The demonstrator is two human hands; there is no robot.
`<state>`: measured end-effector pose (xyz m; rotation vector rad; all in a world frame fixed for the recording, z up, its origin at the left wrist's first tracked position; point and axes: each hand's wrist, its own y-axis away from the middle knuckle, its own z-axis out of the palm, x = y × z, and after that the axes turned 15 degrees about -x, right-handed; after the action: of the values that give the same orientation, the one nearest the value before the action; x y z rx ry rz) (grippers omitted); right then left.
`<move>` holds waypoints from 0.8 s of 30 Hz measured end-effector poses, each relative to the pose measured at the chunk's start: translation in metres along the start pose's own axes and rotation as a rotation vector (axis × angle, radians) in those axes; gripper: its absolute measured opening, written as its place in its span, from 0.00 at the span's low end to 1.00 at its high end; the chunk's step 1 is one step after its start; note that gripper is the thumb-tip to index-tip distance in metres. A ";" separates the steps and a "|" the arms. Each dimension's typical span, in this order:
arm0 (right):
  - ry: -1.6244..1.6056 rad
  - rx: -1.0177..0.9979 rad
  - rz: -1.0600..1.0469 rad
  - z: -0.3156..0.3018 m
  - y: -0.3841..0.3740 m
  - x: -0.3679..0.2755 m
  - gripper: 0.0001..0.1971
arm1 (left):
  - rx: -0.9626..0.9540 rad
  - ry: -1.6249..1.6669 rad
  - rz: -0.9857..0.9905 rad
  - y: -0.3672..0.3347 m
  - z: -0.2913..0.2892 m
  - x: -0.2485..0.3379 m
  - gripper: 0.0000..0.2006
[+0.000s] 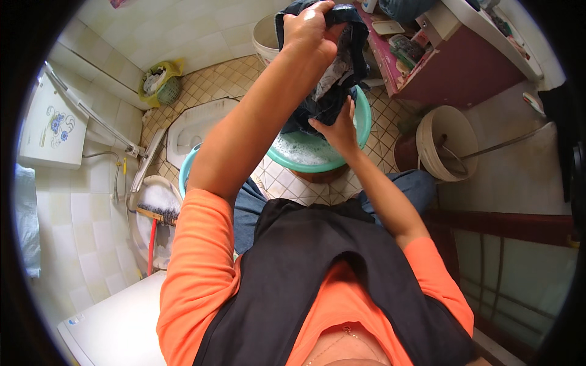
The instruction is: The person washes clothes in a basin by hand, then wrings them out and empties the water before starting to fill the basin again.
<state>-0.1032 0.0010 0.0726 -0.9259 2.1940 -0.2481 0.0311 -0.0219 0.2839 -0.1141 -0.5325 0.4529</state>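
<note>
A dark blue denim garment (323, 108) hangs bunched over a turquoise basin (317, 167) filled with sudsy water (302, 150). Raised high at the far side, my left hand (310, 29) is closed on the garment's upper edge, with a patch of white foam on its back. Paler cloth, perhaps the lining, shows below that grip. Lower down, my right hand (340, 129) grips the hanging part, its thumb across the cloth and its other fingers partly hidden. The garment's bottom dips inside the basin's rim.
A squat toilet (198, 125) is set in the tiled floor at left, near a yellow-green basket (168, 91). Another basin (185, 172) sits behind my left arm. A red-handled brush (152, 241) leans nearby. Buckets (448, 143) and a maroon cabinet (458, 67) stand at right.
</note>
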 end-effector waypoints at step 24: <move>-1.468 -0.432 -0.146 -0.258 -0.226 -0.125 0.04 | -0.473 -2.254 -0.015 0.081 -0.059 0.117 0.33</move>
<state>-0.0998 -0.1023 0.4229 -0.9838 0.7995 0.6813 0.1199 0.1030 0.2693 0.0028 -2.8511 0.2473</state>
